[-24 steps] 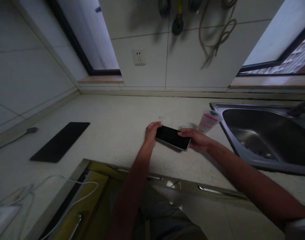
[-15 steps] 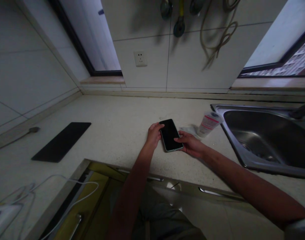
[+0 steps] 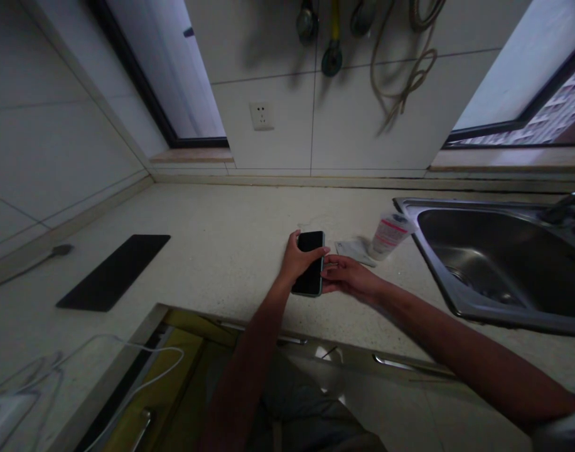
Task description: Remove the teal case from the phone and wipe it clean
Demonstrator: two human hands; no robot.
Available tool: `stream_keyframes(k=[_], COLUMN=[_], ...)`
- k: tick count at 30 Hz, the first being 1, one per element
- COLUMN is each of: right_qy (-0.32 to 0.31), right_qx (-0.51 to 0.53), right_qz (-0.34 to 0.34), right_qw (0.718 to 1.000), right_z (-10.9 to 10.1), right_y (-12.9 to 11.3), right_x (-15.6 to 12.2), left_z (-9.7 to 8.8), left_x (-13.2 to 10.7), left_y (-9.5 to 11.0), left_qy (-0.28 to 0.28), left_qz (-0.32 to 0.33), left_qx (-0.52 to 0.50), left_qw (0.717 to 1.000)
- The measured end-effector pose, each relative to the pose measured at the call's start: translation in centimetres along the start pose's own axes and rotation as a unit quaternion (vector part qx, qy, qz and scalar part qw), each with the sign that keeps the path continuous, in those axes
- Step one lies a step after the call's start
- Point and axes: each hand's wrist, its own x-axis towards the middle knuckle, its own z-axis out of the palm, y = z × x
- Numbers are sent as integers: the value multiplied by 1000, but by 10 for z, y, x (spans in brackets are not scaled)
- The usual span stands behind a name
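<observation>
A black-screened smartphone (image 3: 310, 276) with a pale edge is in my hands above the pale counter, screen up. My left hand (image 3: 299, 257) grips it from the left, the thumb stretched across the screen to the right edge and the fingers along the far left side. At the phone's right edge, the fingertips and thumb of my right hand (image 3: 348, 275) are pressed close to its side. Just right of the phone lies a small flat whitish packet (image 3: 356, 250). Beside that packet a clear plastic cup (image 3: 387, 237) with red print stands tilted in view.
A steel sink (image 3: 438, 285) is set into the counter at the right. On the left lies a black flat mat (image 3: 114, 272). A white cable (image 3: 167, 370) hangs over the yellow-green cabinet, and a wall socket (image 3: 262, 117) sits above the counter.
The phone has turned more upright in view and moved slightly down. My left thumb has swung across the screen to its right edge. My right thumb has moved off the screen.
</observation>
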Motion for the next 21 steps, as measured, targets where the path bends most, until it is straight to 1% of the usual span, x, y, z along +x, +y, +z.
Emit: stream_keyframes(k=[4, 7, 11, 15, 17, 21], right_qy=[11, 22, 21, 16, 40, 125], right_qx=[-28, -41, -69, -136, -182, -268], right_qz=[5, 8, 1, -20, -29, -74], right_qw=[1000, 999, 997, 990, 982, 953], right_z=[-6, -7, -6, -5, -7, -17], right_y=[1, 2, 4, 5, 3, -7], right_x=[2, 3, 5, 5, 4, 2], left_z=[0, 0, -1, -1, -2, -3], left_x=[-2, -3, -4, -5, -6, -9], left_y=[1, 3, 4, 5, 7, 8], left_qy=[-4, -2, 1, 9, 15, 24], left_qz=[33, 58, 86, 99, 97, 91], left_qx=[5, 32, 115, 199, 248, 333], left_qw=[999, 998, 990, 975, 964, 938])
